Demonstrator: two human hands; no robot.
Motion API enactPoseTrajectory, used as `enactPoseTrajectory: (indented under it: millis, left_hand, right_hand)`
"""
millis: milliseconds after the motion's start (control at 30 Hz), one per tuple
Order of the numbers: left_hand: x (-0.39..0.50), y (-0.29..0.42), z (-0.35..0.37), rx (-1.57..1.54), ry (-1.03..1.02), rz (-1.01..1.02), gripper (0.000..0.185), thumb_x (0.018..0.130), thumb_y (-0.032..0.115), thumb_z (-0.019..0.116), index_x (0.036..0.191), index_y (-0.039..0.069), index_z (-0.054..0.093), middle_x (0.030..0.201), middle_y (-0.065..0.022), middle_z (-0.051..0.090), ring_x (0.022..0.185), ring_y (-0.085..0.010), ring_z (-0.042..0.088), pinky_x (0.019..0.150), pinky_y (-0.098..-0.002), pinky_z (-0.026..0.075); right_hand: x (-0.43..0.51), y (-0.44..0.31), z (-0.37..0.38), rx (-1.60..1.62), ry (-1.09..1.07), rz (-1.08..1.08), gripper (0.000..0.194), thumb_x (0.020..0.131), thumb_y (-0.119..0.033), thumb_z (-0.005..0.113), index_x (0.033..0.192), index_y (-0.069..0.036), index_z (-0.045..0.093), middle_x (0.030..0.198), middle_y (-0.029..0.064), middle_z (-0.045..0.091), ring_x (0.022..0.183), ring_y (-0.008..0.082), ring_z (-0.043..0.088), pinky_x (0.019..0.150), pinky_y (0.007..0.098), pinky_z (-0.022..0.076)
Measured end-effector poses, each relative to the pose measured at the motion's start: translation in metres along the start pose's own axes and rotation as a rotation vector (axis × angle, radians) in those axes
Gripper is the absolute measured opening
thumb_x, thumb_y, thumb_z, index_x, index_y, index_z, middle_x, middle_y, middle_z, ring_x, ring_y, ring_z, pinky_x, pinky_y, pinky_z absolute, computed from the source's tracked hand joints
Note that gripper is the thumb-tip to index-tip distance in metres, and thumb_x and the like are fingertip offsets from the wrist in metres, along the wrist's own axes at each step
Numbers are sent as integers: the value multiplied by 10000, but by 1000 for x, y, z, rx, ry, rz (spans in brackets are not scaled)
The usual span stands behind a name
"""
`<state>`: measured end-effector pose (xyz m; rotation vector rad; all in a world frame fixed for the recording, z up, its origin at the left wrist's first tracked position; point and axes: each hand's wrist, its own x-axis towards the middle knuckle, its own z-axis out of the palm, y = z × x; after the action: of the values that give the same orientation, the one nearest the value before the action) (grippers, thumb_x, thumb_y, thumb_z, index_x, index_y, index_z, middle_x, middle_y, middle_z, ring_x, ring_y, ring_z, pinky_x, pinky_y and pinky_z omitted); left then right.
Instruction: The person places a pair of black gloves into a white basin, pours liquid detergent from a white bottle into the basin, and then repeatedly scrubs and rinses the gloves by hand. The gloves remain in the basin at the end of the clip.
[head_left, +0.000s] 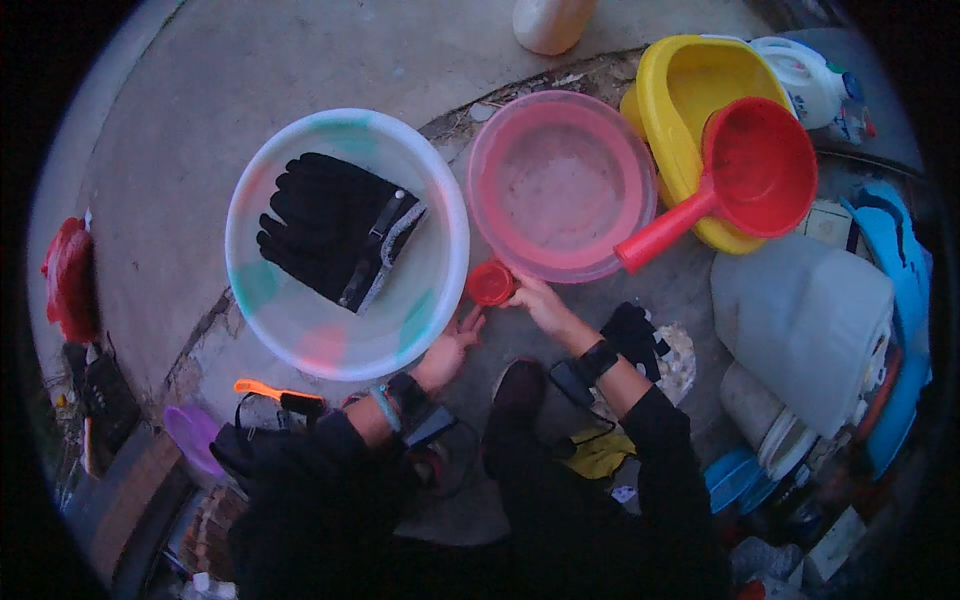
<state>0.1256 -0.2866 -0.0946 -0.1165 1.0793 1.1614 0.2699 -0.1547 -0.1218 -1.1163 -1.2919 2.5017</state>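
My right hand (541, 304) holds a small round red plastic cap or cup (492, 283) between the two basins. Below and left of it, my left hand (448, 352) has its fingers apart and holds nothing; it is near the rim of the white plastic basin (235, 225). A pair of black gloves (330, 225) with grey fluffy cuffs and straps lies inside that basin. The pink translucent basin (562, 191) stands to the right, just above my right hand. A red plastic dipper (757, 169) rests on a yellow plastic basin (671, 142) further right.
A grey plastic tub (799, 322) and blue plastic pieces (896, 300) are at the right. A black glove (630, 334) lies beside my right forearm. An orange-handled brush (277, 393) and a purple plastic dish (193, 439) are at lower left; a white jug (799, 79) is at upper right.
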Motion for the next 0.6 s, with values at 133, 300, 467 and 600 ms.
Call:
enactPoseTrajectory:
  millis: [133,300,467,600]
  left_hand:
    - [-3,-4,-4,56,-16,3,916,721,-147,460,1512,85,61,1564,-86,75,1391,-258,279,1060,-305,348]
    - [-33,5,-9,24,-47,-259,719,822,-41,481,1475,11,187,1507,-91,220,1347,-202,330,1068,-294,333]
    - [-73,44,-14,28,-227,-443,567,877,56,502,1412,-4,324,1412,-112,381,1290,-196,412,1092,-321,335]
    - [-97,91,-27,-11,-153,-297,434,940,168,500,1339,15,423,1338,-118,481,1220,-196,501,1047,-328,398]
  right_hand:
    - [-7,3,-6,-45,61,61,687,801,-9,439,1468,-31,275,1435,97,386,1156,183,514,886,286,468]
    - [-35,-7,-12,-472,226,197,566,812,-44,515,1367,-25,406,1226,108,517,995,176,580,830,293,484]
    - [-44,-43,17,-781,185,68,238,814,-118,581,1015,7,606,858,101,653,810,193,638,746,312,499]
    - [-13,-79,64,-735,112,-56,138,817,-102,585,909,0,597,849,98,653,807,190,639,741,322,500]
